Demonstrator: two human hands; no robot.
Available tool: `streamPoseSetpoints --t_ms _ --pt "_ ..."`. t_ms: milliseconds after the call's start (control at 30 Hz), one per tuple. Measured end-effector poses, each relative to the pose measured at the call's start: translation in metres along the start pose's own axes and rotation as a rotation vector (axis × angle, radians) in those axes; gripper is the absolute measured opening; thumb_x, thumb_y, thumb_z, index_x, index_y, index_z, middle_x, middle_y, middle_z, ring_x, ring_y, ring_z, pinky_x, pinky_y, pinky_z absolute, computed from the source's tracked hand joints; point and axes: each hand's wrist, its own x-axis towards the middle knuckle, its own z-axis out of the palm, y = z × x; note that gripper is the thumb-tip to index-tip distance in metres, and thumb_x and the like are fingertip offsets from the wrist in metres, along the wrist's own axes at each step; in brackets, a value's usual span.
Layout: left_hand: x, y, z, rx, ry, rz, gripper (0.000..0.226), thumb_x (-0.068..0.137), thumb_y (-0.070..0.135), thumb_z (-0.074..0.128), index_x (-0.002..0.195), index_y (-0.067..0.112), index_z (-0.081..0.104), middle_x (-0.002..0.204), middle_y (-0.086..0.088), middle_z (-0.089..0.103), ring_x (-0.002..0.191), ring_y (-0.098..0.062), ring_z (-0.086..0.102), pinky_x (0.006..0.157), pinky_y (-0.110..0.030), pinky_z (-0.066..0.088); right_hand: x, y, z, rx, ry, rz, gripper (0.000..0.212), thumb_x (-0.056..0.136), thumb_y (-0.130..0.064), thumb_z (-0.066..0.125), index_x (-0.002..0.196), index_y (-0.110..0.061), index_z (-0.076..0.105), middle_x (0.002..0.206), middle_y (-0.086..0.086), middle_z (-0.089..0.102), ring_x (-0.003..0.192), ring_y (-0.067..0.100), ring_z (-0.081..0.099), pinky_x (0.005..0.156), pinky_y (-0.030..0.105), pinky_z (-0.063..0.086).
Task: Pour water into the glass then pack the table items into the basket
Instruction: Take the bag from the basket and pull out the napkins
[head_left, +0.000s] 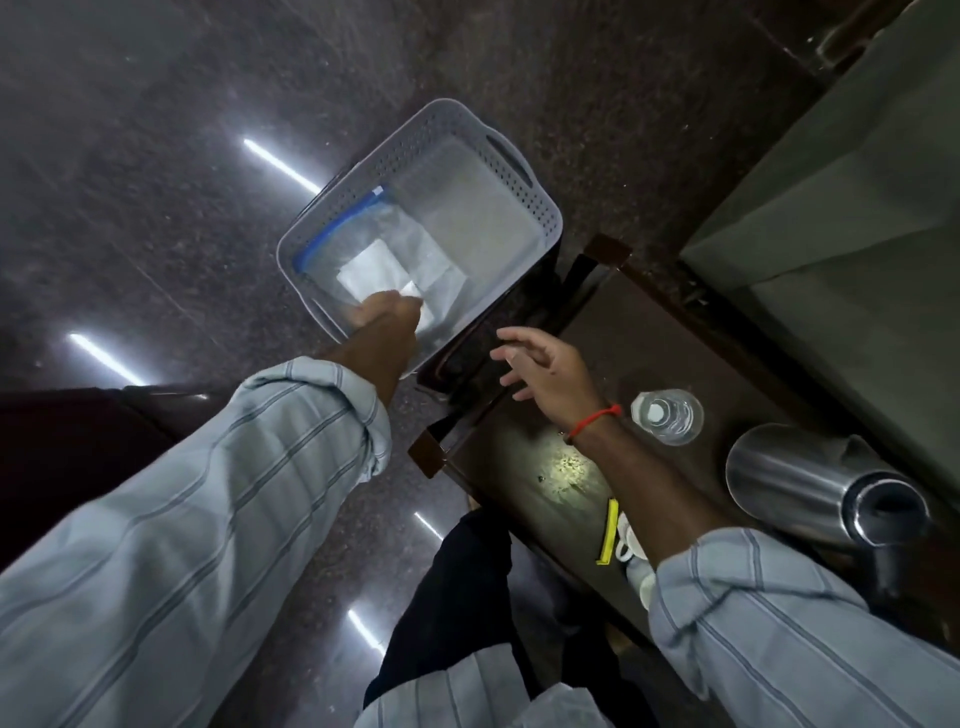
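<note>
Two hands were busy — the left hand pinched a clear zip bag down inside the grey basket, while the right hand hovered spread over the table — glass and steel jug beside it.

The grey perforated basket is sitting at the upper centre of the frame, tilted diagonally, its slotted handle facing upper right. Inside, a clear zip bag with a blue seal strip is lying along the basket's left half, white folded paper showing through it. Down at centre right, the clear glass is standing upright on the dark table, water glinting in it. Lower right, the steel flask is standing with its mouth open. A yellow clip is lying just below centre, beside something white.
</note>
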Motion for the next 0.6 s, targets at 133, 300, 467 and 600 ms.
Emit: streamPoseSetpoints --t_ms 133,300,467,600 --pt "0.005 -0.004 0.0 -0.016 0.244 0.129 0.028 0.091 0.008 0.066 0.115 0.016 0.074 0.119 -0.009 0.072 0.113 -0.028 0.07 0.097 -0.034 0.057 -0.007 0.013 -0.017 0.028 0.035 0.007 0.025 0.098 -0.016 0.056 0.111 -0.035 0.065 0.104 -0.004 0.075 0.076 0.012 0.069 0.063 0.03 0.055" --pt "-0.035 -0.001 -0.001 0.082 0.342 0.439 0.028 0.085 0.0 0.056 0.099 0.015 0.075 0.109 -0.008 0.065 0.1 -0.031 0.067 0.093 -0.041 0.055 -0.025 0.022 -0.026 0.084 0.052 0.006 0.025 0.098 -0.013 0.056 0.112 -0.031 0.066 0.103 -0.003 0.075 0.075 0.013 0.069 0.062 0.031 0.056" --pt "-0.107 -0.009 -0.017 -0.017 0.275 0.772 0.021 0.088 0.003 0.065 0.093 0.023 0.07 0.098 0.013 0.049 0.09 -0.004 0.054 0.084 -0.013 0.044 -0.045 0.011 -0.035 0.148 0.07 -0.076 0.031 0.095 -0.005 0.056 0.109 -0.03 0.067 0.102 -0.002 0.074 0.078 0.013 0.069 0.065 0.031 0.056" --pt "-0.182 -0.05 -0.022 0.062 0.112 0.944 0.007 0.089 0.0 0.071 0.087 0.006 0.068 0.092 -0.005 0.053 0.076 0.006 0.049 0.073 -0.007 0.038 -0.077 0.006 -0.064 0.203 0.113 -0.193 0.053 0.09 -0.005 0.07 0.137 -0.021 0.052 0.127 0.006 0.065 0.108 0.012 0.065 0.091 0.032 0.055"
